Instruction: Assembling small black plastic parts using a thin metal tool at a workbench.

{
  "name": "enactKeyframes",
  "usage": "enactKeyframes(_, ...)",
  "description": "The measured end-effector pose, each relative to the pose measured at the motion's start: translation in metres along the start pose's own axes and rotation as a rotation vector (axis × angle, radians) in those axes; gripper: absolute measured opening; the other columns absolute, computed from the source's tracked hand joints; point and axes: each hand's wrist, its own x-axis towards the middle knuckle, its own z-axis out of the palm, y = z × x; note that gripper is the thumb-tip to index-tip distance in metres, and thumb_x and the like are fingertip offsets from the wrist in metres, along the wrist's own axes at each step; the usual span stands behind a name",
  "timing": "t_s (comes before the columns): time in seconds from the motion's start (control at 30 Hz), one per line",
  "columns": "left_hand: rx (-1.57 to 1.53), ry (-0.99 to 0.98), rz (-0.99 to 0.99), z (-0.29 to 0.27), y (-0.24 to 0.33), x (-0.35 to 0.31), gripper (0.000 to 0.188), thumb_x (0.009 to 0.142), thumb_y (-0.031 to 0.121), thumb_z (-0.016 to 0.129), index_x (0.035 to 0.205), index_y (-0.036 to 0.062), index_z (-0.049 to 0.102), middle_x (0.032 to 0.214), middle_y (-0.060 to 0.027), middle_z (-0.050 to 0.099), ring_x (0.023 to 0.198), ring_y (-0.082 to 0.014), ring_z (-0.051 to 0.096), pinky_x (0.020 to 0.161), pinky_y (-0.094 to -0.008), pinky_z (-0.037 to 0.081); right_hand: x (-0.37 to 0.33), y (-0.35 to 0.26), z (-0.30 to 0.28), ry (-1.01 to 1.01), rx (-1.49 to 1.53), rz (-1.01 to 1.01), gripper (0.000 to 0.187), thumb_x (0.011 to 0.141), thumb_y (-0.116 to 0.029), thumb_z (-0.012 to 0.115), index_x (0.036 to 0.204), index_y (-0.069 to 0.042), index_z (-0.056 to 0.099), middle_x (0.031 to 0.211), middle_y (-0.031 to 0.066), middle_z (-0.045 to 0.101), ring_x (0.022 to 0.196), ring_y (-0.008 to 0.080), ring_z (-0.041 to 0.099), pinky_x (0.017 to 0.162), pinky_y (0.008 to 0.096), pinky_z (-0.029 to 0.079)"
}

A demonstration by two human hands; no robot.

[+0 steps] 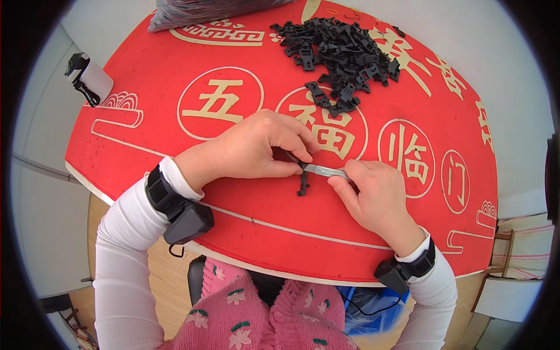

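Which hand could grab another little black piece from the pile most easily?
Probably the left hand. It lies closer to the pile of black plastic pieces, though its fingertips pinch a black piece. The right hand grips the grey metal tool, farther back.

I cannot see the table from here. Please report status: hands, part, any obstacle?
Left hand pinches a small black plastic part. Right hand holds a thin metal tool against it. Pile of black parts lies farther back, not in the way.

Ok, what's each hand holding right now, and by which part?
The right hand grips a grey metal tool by its rear end. The left hand pinches a small black plastic part at its top end.
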Motion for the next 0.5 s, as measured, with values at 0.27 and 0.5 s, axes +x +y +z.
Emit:
enactKeyframes(0.27, 0.016, -0.014, 0.022, -0.0021, 0.0037, 0.0010, 0.021, 0.070, -0.007, 0.076, 0.090, -0.0008, 0.074, 0.100, -0.0146, 0.073, 0.088, -0.0243, 0.071, 0.071, -0.0306, 0.058, 0.0008, -0.0007, -0.0006, -0.002, 0.023, 0.006, 0.035, 0.087, -0.030, 0.067, 0.067, -0.005, 0.053, 0.058, 0.0112, 0.051, 0.057, 0.0300, 0.056, 0.051, 0.0414, 0.040)
enactKeyframes(0.5, -0.011, -0.007, 0.038, 0.0011, -0.0009, 0.0016, 0.021, 0.069, -0.007, 0.076, 0.089, -0.0008, 0.074, 0.097, -0.0137, 0.073, 0.087, -0.0240, 0.071, 0.071, -0.0306, 0.058, 0.0000, 0.0000, -0.0001, -0.010, 0.007, -0.008, 0.036, 0.086, -0.031, 0.068, 0.066, -0.005, 0.051, 0.057, 0.0114, 0.049, 0.055, 0.0301, 0.054, 0.050, 0.0415, 0.039)
